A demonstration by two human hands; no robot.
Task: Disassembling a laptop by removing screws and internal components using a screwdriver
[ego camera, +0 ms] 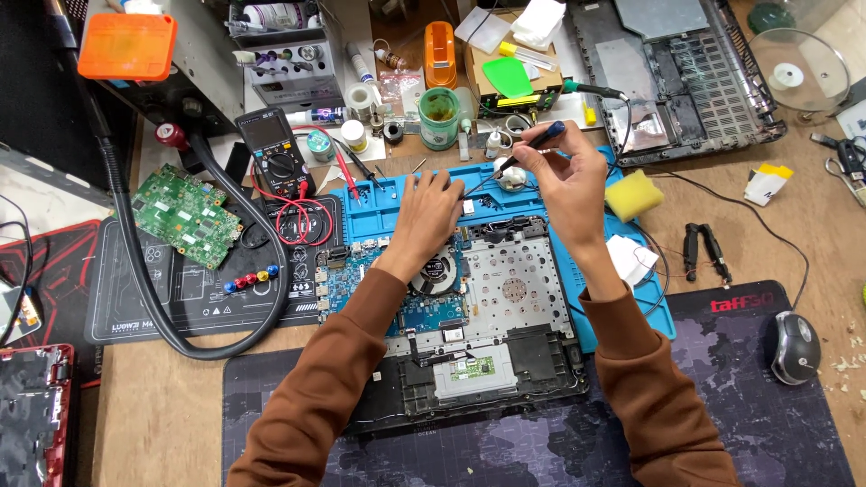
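Observation:
An opened laptop base (505, 298) lies on a blue work mat (379, 212), its blue circuit board, round fan and grey metal frame showing. My left hand (428, 216) rests palm down on the far edge of the laptop, above the fan (437, 271), holding nothing. My right hand (564, 176) is raised over the laptop's far right corner and grips a dark screwdriver (528, 149) that points down and left toward a small round metal part (512, 176) on the mat. Both sleeves are brown.
A multimeter (275, 153) with red leads lies left of the mat, next to a green circuit board (185, 215) and a black hose. A yellow sponge (633, 194), a laptop shell (677, 72), a mouse (794, 347), small bottles and jars crowd the far side.

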